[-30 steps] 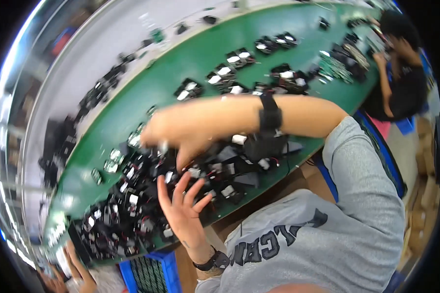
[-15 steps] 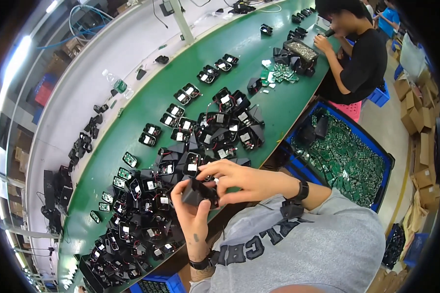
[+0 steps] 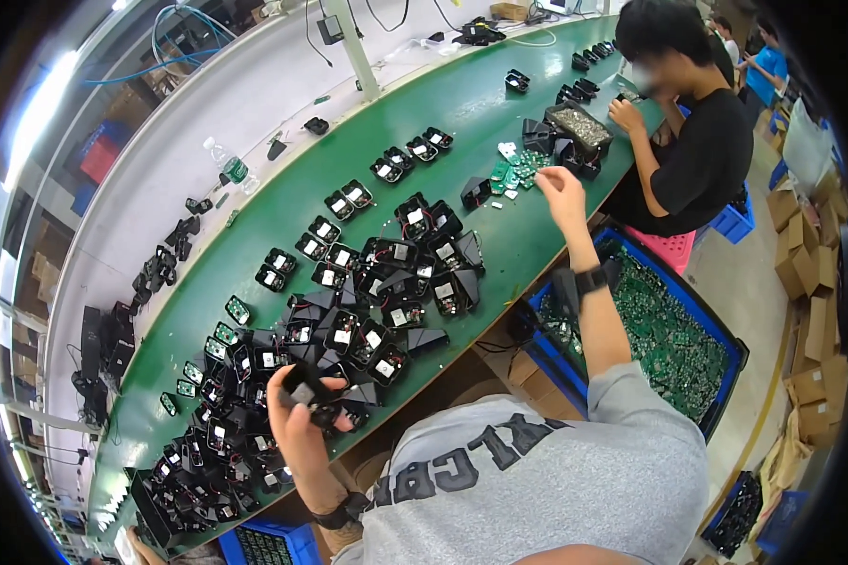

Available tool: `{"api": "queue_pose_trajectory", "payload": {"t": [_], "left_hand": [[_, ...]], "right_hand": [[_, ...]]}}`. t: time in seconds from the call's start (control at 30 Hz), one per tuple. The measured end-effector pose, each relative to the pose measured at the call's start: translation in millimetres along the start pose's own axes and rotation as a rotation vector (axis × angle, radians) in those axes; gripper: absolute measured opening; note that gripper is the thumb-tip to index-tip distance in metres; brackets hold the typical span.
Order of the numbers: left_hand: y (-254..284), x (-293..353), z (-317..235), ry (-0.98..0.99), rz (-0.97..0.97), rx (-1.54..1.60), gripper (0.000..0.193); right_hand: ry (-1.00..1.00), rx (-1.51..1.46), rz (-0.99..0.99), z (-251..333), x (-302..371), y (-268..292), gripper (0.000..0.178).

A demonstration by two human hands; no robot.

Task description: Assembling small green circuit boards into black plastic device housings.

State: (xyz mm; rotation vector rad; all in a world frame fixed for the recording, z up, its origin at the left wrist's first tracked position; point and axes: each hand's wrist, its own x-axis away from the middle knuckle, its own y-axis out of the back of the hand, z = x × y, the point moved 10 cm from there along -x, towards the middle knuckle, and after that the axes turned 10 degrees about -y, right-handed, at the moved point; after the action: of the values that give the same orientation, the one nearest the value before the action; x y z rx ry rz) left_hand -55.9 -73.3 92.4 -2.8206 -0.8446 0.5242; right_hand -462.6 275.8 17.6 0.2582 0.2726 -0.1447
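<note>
My left hand grips a black plastic housing above the near edge of the bench, its fingers wrapped around the sides. My right hand reaches far out to the right, fingertips pinched at the edge of a loose pile of small green circuit boards. Whatever lies between those fingertips is too small to make out. Beside my left hand spreads a large heap of black housings, several open with white labels and red wires inside.
A green bench curves away. Open housings stand in short rows on it. A tray of small parts is near a person in black. Below the edge, a blue bin holds circuit boards. A plastic bottle lies at the back.
My right hand has left the housing and stretched out to the circuit board pile. My left hand has moved left and down, still holding the housing.
</note>
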Motion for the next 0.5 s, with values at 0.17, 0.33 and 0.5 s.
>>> {"api": "queue_pose_trajectory", "payload": {"t": [0.17, 0.33, 0.5], "left_hand": [[26.2, 9.9, -5.3, -0.052, -0.141, 0.043, 0.064], [38.8, 0.7, 6.4, -0.019, -0.147, 0.083, 0.064], [29.3, -32.1, 11.7, -0.010, -0.138, 0.099, 0.050]], "right_hand": [[0.123, 0.580, -0.189, -33.8, -36.8, -2.4, 0.036], [0.152, 0.742, -0.125, -48.7, -36.2, -20.8, 0.025], [0.259, 0.431, 0.100, 10.5, 0.1, -37.2, 0.020]]}}
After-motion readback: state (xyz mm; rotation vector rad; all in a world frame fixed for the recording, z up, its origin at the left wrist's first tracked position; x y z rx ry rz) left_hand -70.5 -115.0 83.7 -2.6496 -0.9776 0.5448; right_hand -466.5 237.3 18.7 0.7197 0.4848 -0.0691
